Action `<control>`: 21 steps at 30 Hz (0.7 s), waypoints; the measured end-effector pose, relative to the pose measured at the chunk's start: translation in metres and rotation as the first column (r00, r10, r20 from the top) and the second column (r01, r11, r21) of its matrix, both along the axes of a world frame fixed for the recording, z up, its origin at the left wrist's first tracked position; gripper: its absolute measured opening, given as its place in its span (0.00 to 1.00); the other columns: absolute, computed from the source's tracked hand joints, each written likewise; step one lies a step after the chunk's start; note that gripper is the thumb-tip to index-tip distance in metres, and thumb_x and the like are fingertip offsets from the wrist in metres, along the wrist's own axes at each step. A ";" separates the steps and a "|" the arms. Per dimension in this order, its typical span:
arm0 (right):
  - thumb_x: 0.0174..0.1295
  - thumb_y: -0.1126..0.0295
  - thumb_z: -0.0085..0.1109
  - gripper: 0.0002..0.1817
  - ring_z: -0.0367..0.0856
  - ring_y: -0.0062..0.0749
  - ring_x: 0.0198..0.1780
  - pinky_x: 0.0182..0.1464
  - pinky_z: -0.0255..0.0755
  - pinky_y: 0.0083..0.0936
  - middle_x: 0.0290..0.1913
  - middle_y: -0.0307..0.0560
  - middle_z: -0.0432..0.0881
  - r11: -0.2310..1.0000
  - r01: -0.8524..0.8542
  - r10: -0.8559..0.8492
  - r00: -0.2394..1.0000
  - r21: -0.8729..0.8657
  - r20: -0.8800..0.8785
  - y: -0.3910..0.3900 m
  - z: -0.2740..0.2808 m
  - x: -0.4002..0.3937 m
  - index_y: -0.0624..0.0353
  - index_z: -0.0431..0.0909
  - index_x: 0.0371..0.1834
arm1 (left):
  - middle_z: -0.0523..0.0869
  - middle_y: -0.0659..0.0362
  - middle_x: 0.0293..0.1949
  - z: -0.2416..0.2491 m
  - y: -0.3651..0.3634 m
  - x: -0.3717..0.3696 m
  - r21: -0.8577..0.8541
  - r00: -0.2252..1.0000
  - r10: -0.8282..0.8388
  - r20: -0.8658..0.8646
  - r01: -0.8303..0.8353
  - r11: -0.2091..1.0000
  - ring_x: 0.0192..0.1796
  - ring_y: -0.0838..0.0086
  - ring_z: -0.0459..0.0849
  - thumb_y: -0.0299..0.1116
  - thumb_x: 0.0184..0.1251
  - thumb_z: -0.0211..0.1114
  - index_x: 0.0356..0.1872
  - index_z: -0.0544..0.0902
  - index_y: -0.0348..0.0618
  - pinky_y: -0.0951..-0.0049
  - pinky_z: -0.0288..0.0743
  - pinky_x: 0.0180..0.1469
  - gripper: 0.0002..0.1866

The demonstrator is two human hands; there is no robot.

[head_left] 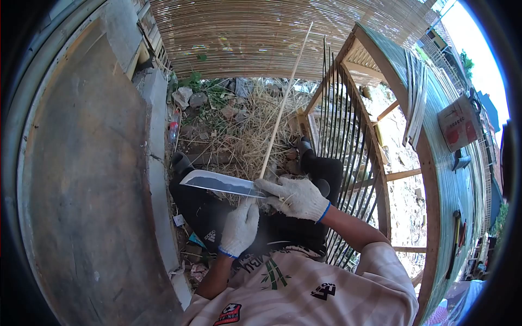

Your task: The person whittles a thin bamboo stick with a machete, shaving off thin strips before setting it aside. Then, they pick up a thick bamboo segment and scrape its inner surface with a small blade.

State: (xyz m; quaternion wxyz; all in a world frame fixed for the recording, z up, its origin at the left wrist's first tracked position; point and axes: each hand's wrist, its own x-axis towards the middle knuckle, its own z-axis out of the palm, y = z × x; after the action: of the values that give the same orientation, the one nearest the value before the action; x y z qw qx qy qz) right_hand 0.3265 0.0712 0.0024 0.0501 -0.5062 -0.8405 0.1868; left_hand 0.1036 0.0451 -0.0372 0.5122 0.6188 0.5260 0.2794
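Note:
Both hands wear white knit gloves with blue cuffs. My right hand (298, 199) is closed at the handle end of a machete (220, 183), whose broad blade points left across my lap. A long, thin bamboo strip (285, 98) slants up and away from the blade, its near end right at my fingers. My left hand (240, 227) is just below the blade, thumb and fingers closed around the strip's lower end, which is mostly hidden by the glove. Blade and strip cross between the two hands.
A large worn board (87, 174) stands along the left. To the right, dark thin rods (348, 125) lean by a wooden frame (429, 179) bearing pale strips (416, 98), a carton (459, 122) and hand tools (455, 233). Straw (239, 141) covers the ground before a bamboo screen (234, 32).

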 end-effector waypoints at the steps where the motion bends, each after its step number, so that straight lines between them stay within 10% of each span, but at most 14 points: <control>1: 0.79 0.46 0.55 0.30 0.87 0.49 0.34 0.35 0.80 0.44 0.37 0.52 0.82 1.000 0.003 -0.003 1.000 -0.003 -0.002 0.000 -0.001 0.000 0.38 0.69 0.82 | 0.88 0.33 0.52 0.004 0.000 -0.001 -0.038 1.000 -0.006 -0.025 0.005 0.999 0.55 0.38 0.87 0.34 0.83 0.56 0.68 0.81 0.38 0.50 0.83 0.52 0.20; 21: 0.76 0.54 0.60 0.32 0.88 0.49 0.38 0.39 0.81 0.47 0.36 0.50 0.82 0.976 0.160 -0.162 0.987 0.149 0.003 0.043 0.002 0.024 0.40 0.69 0.82 | 0.83 0.42 0.26 0.011 -0.024 -0.024 -0.027 1.000 -0.008 0.024 0.009 1.000 0.27 0.55 0.88 0.30 0.82 0.59 0.68 0.81 0.42 0.59 0.76 0.32 0.19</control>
State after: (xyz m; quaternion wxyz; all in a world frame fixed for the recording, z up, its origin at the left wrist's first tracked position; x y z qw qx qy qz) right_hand 0.3509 0.1144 0.0046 0.0964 -0.5689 -0.8085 0.1152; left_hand 0.0796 0.0211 -0.0259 0.5280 0.6106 0.5210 0.2772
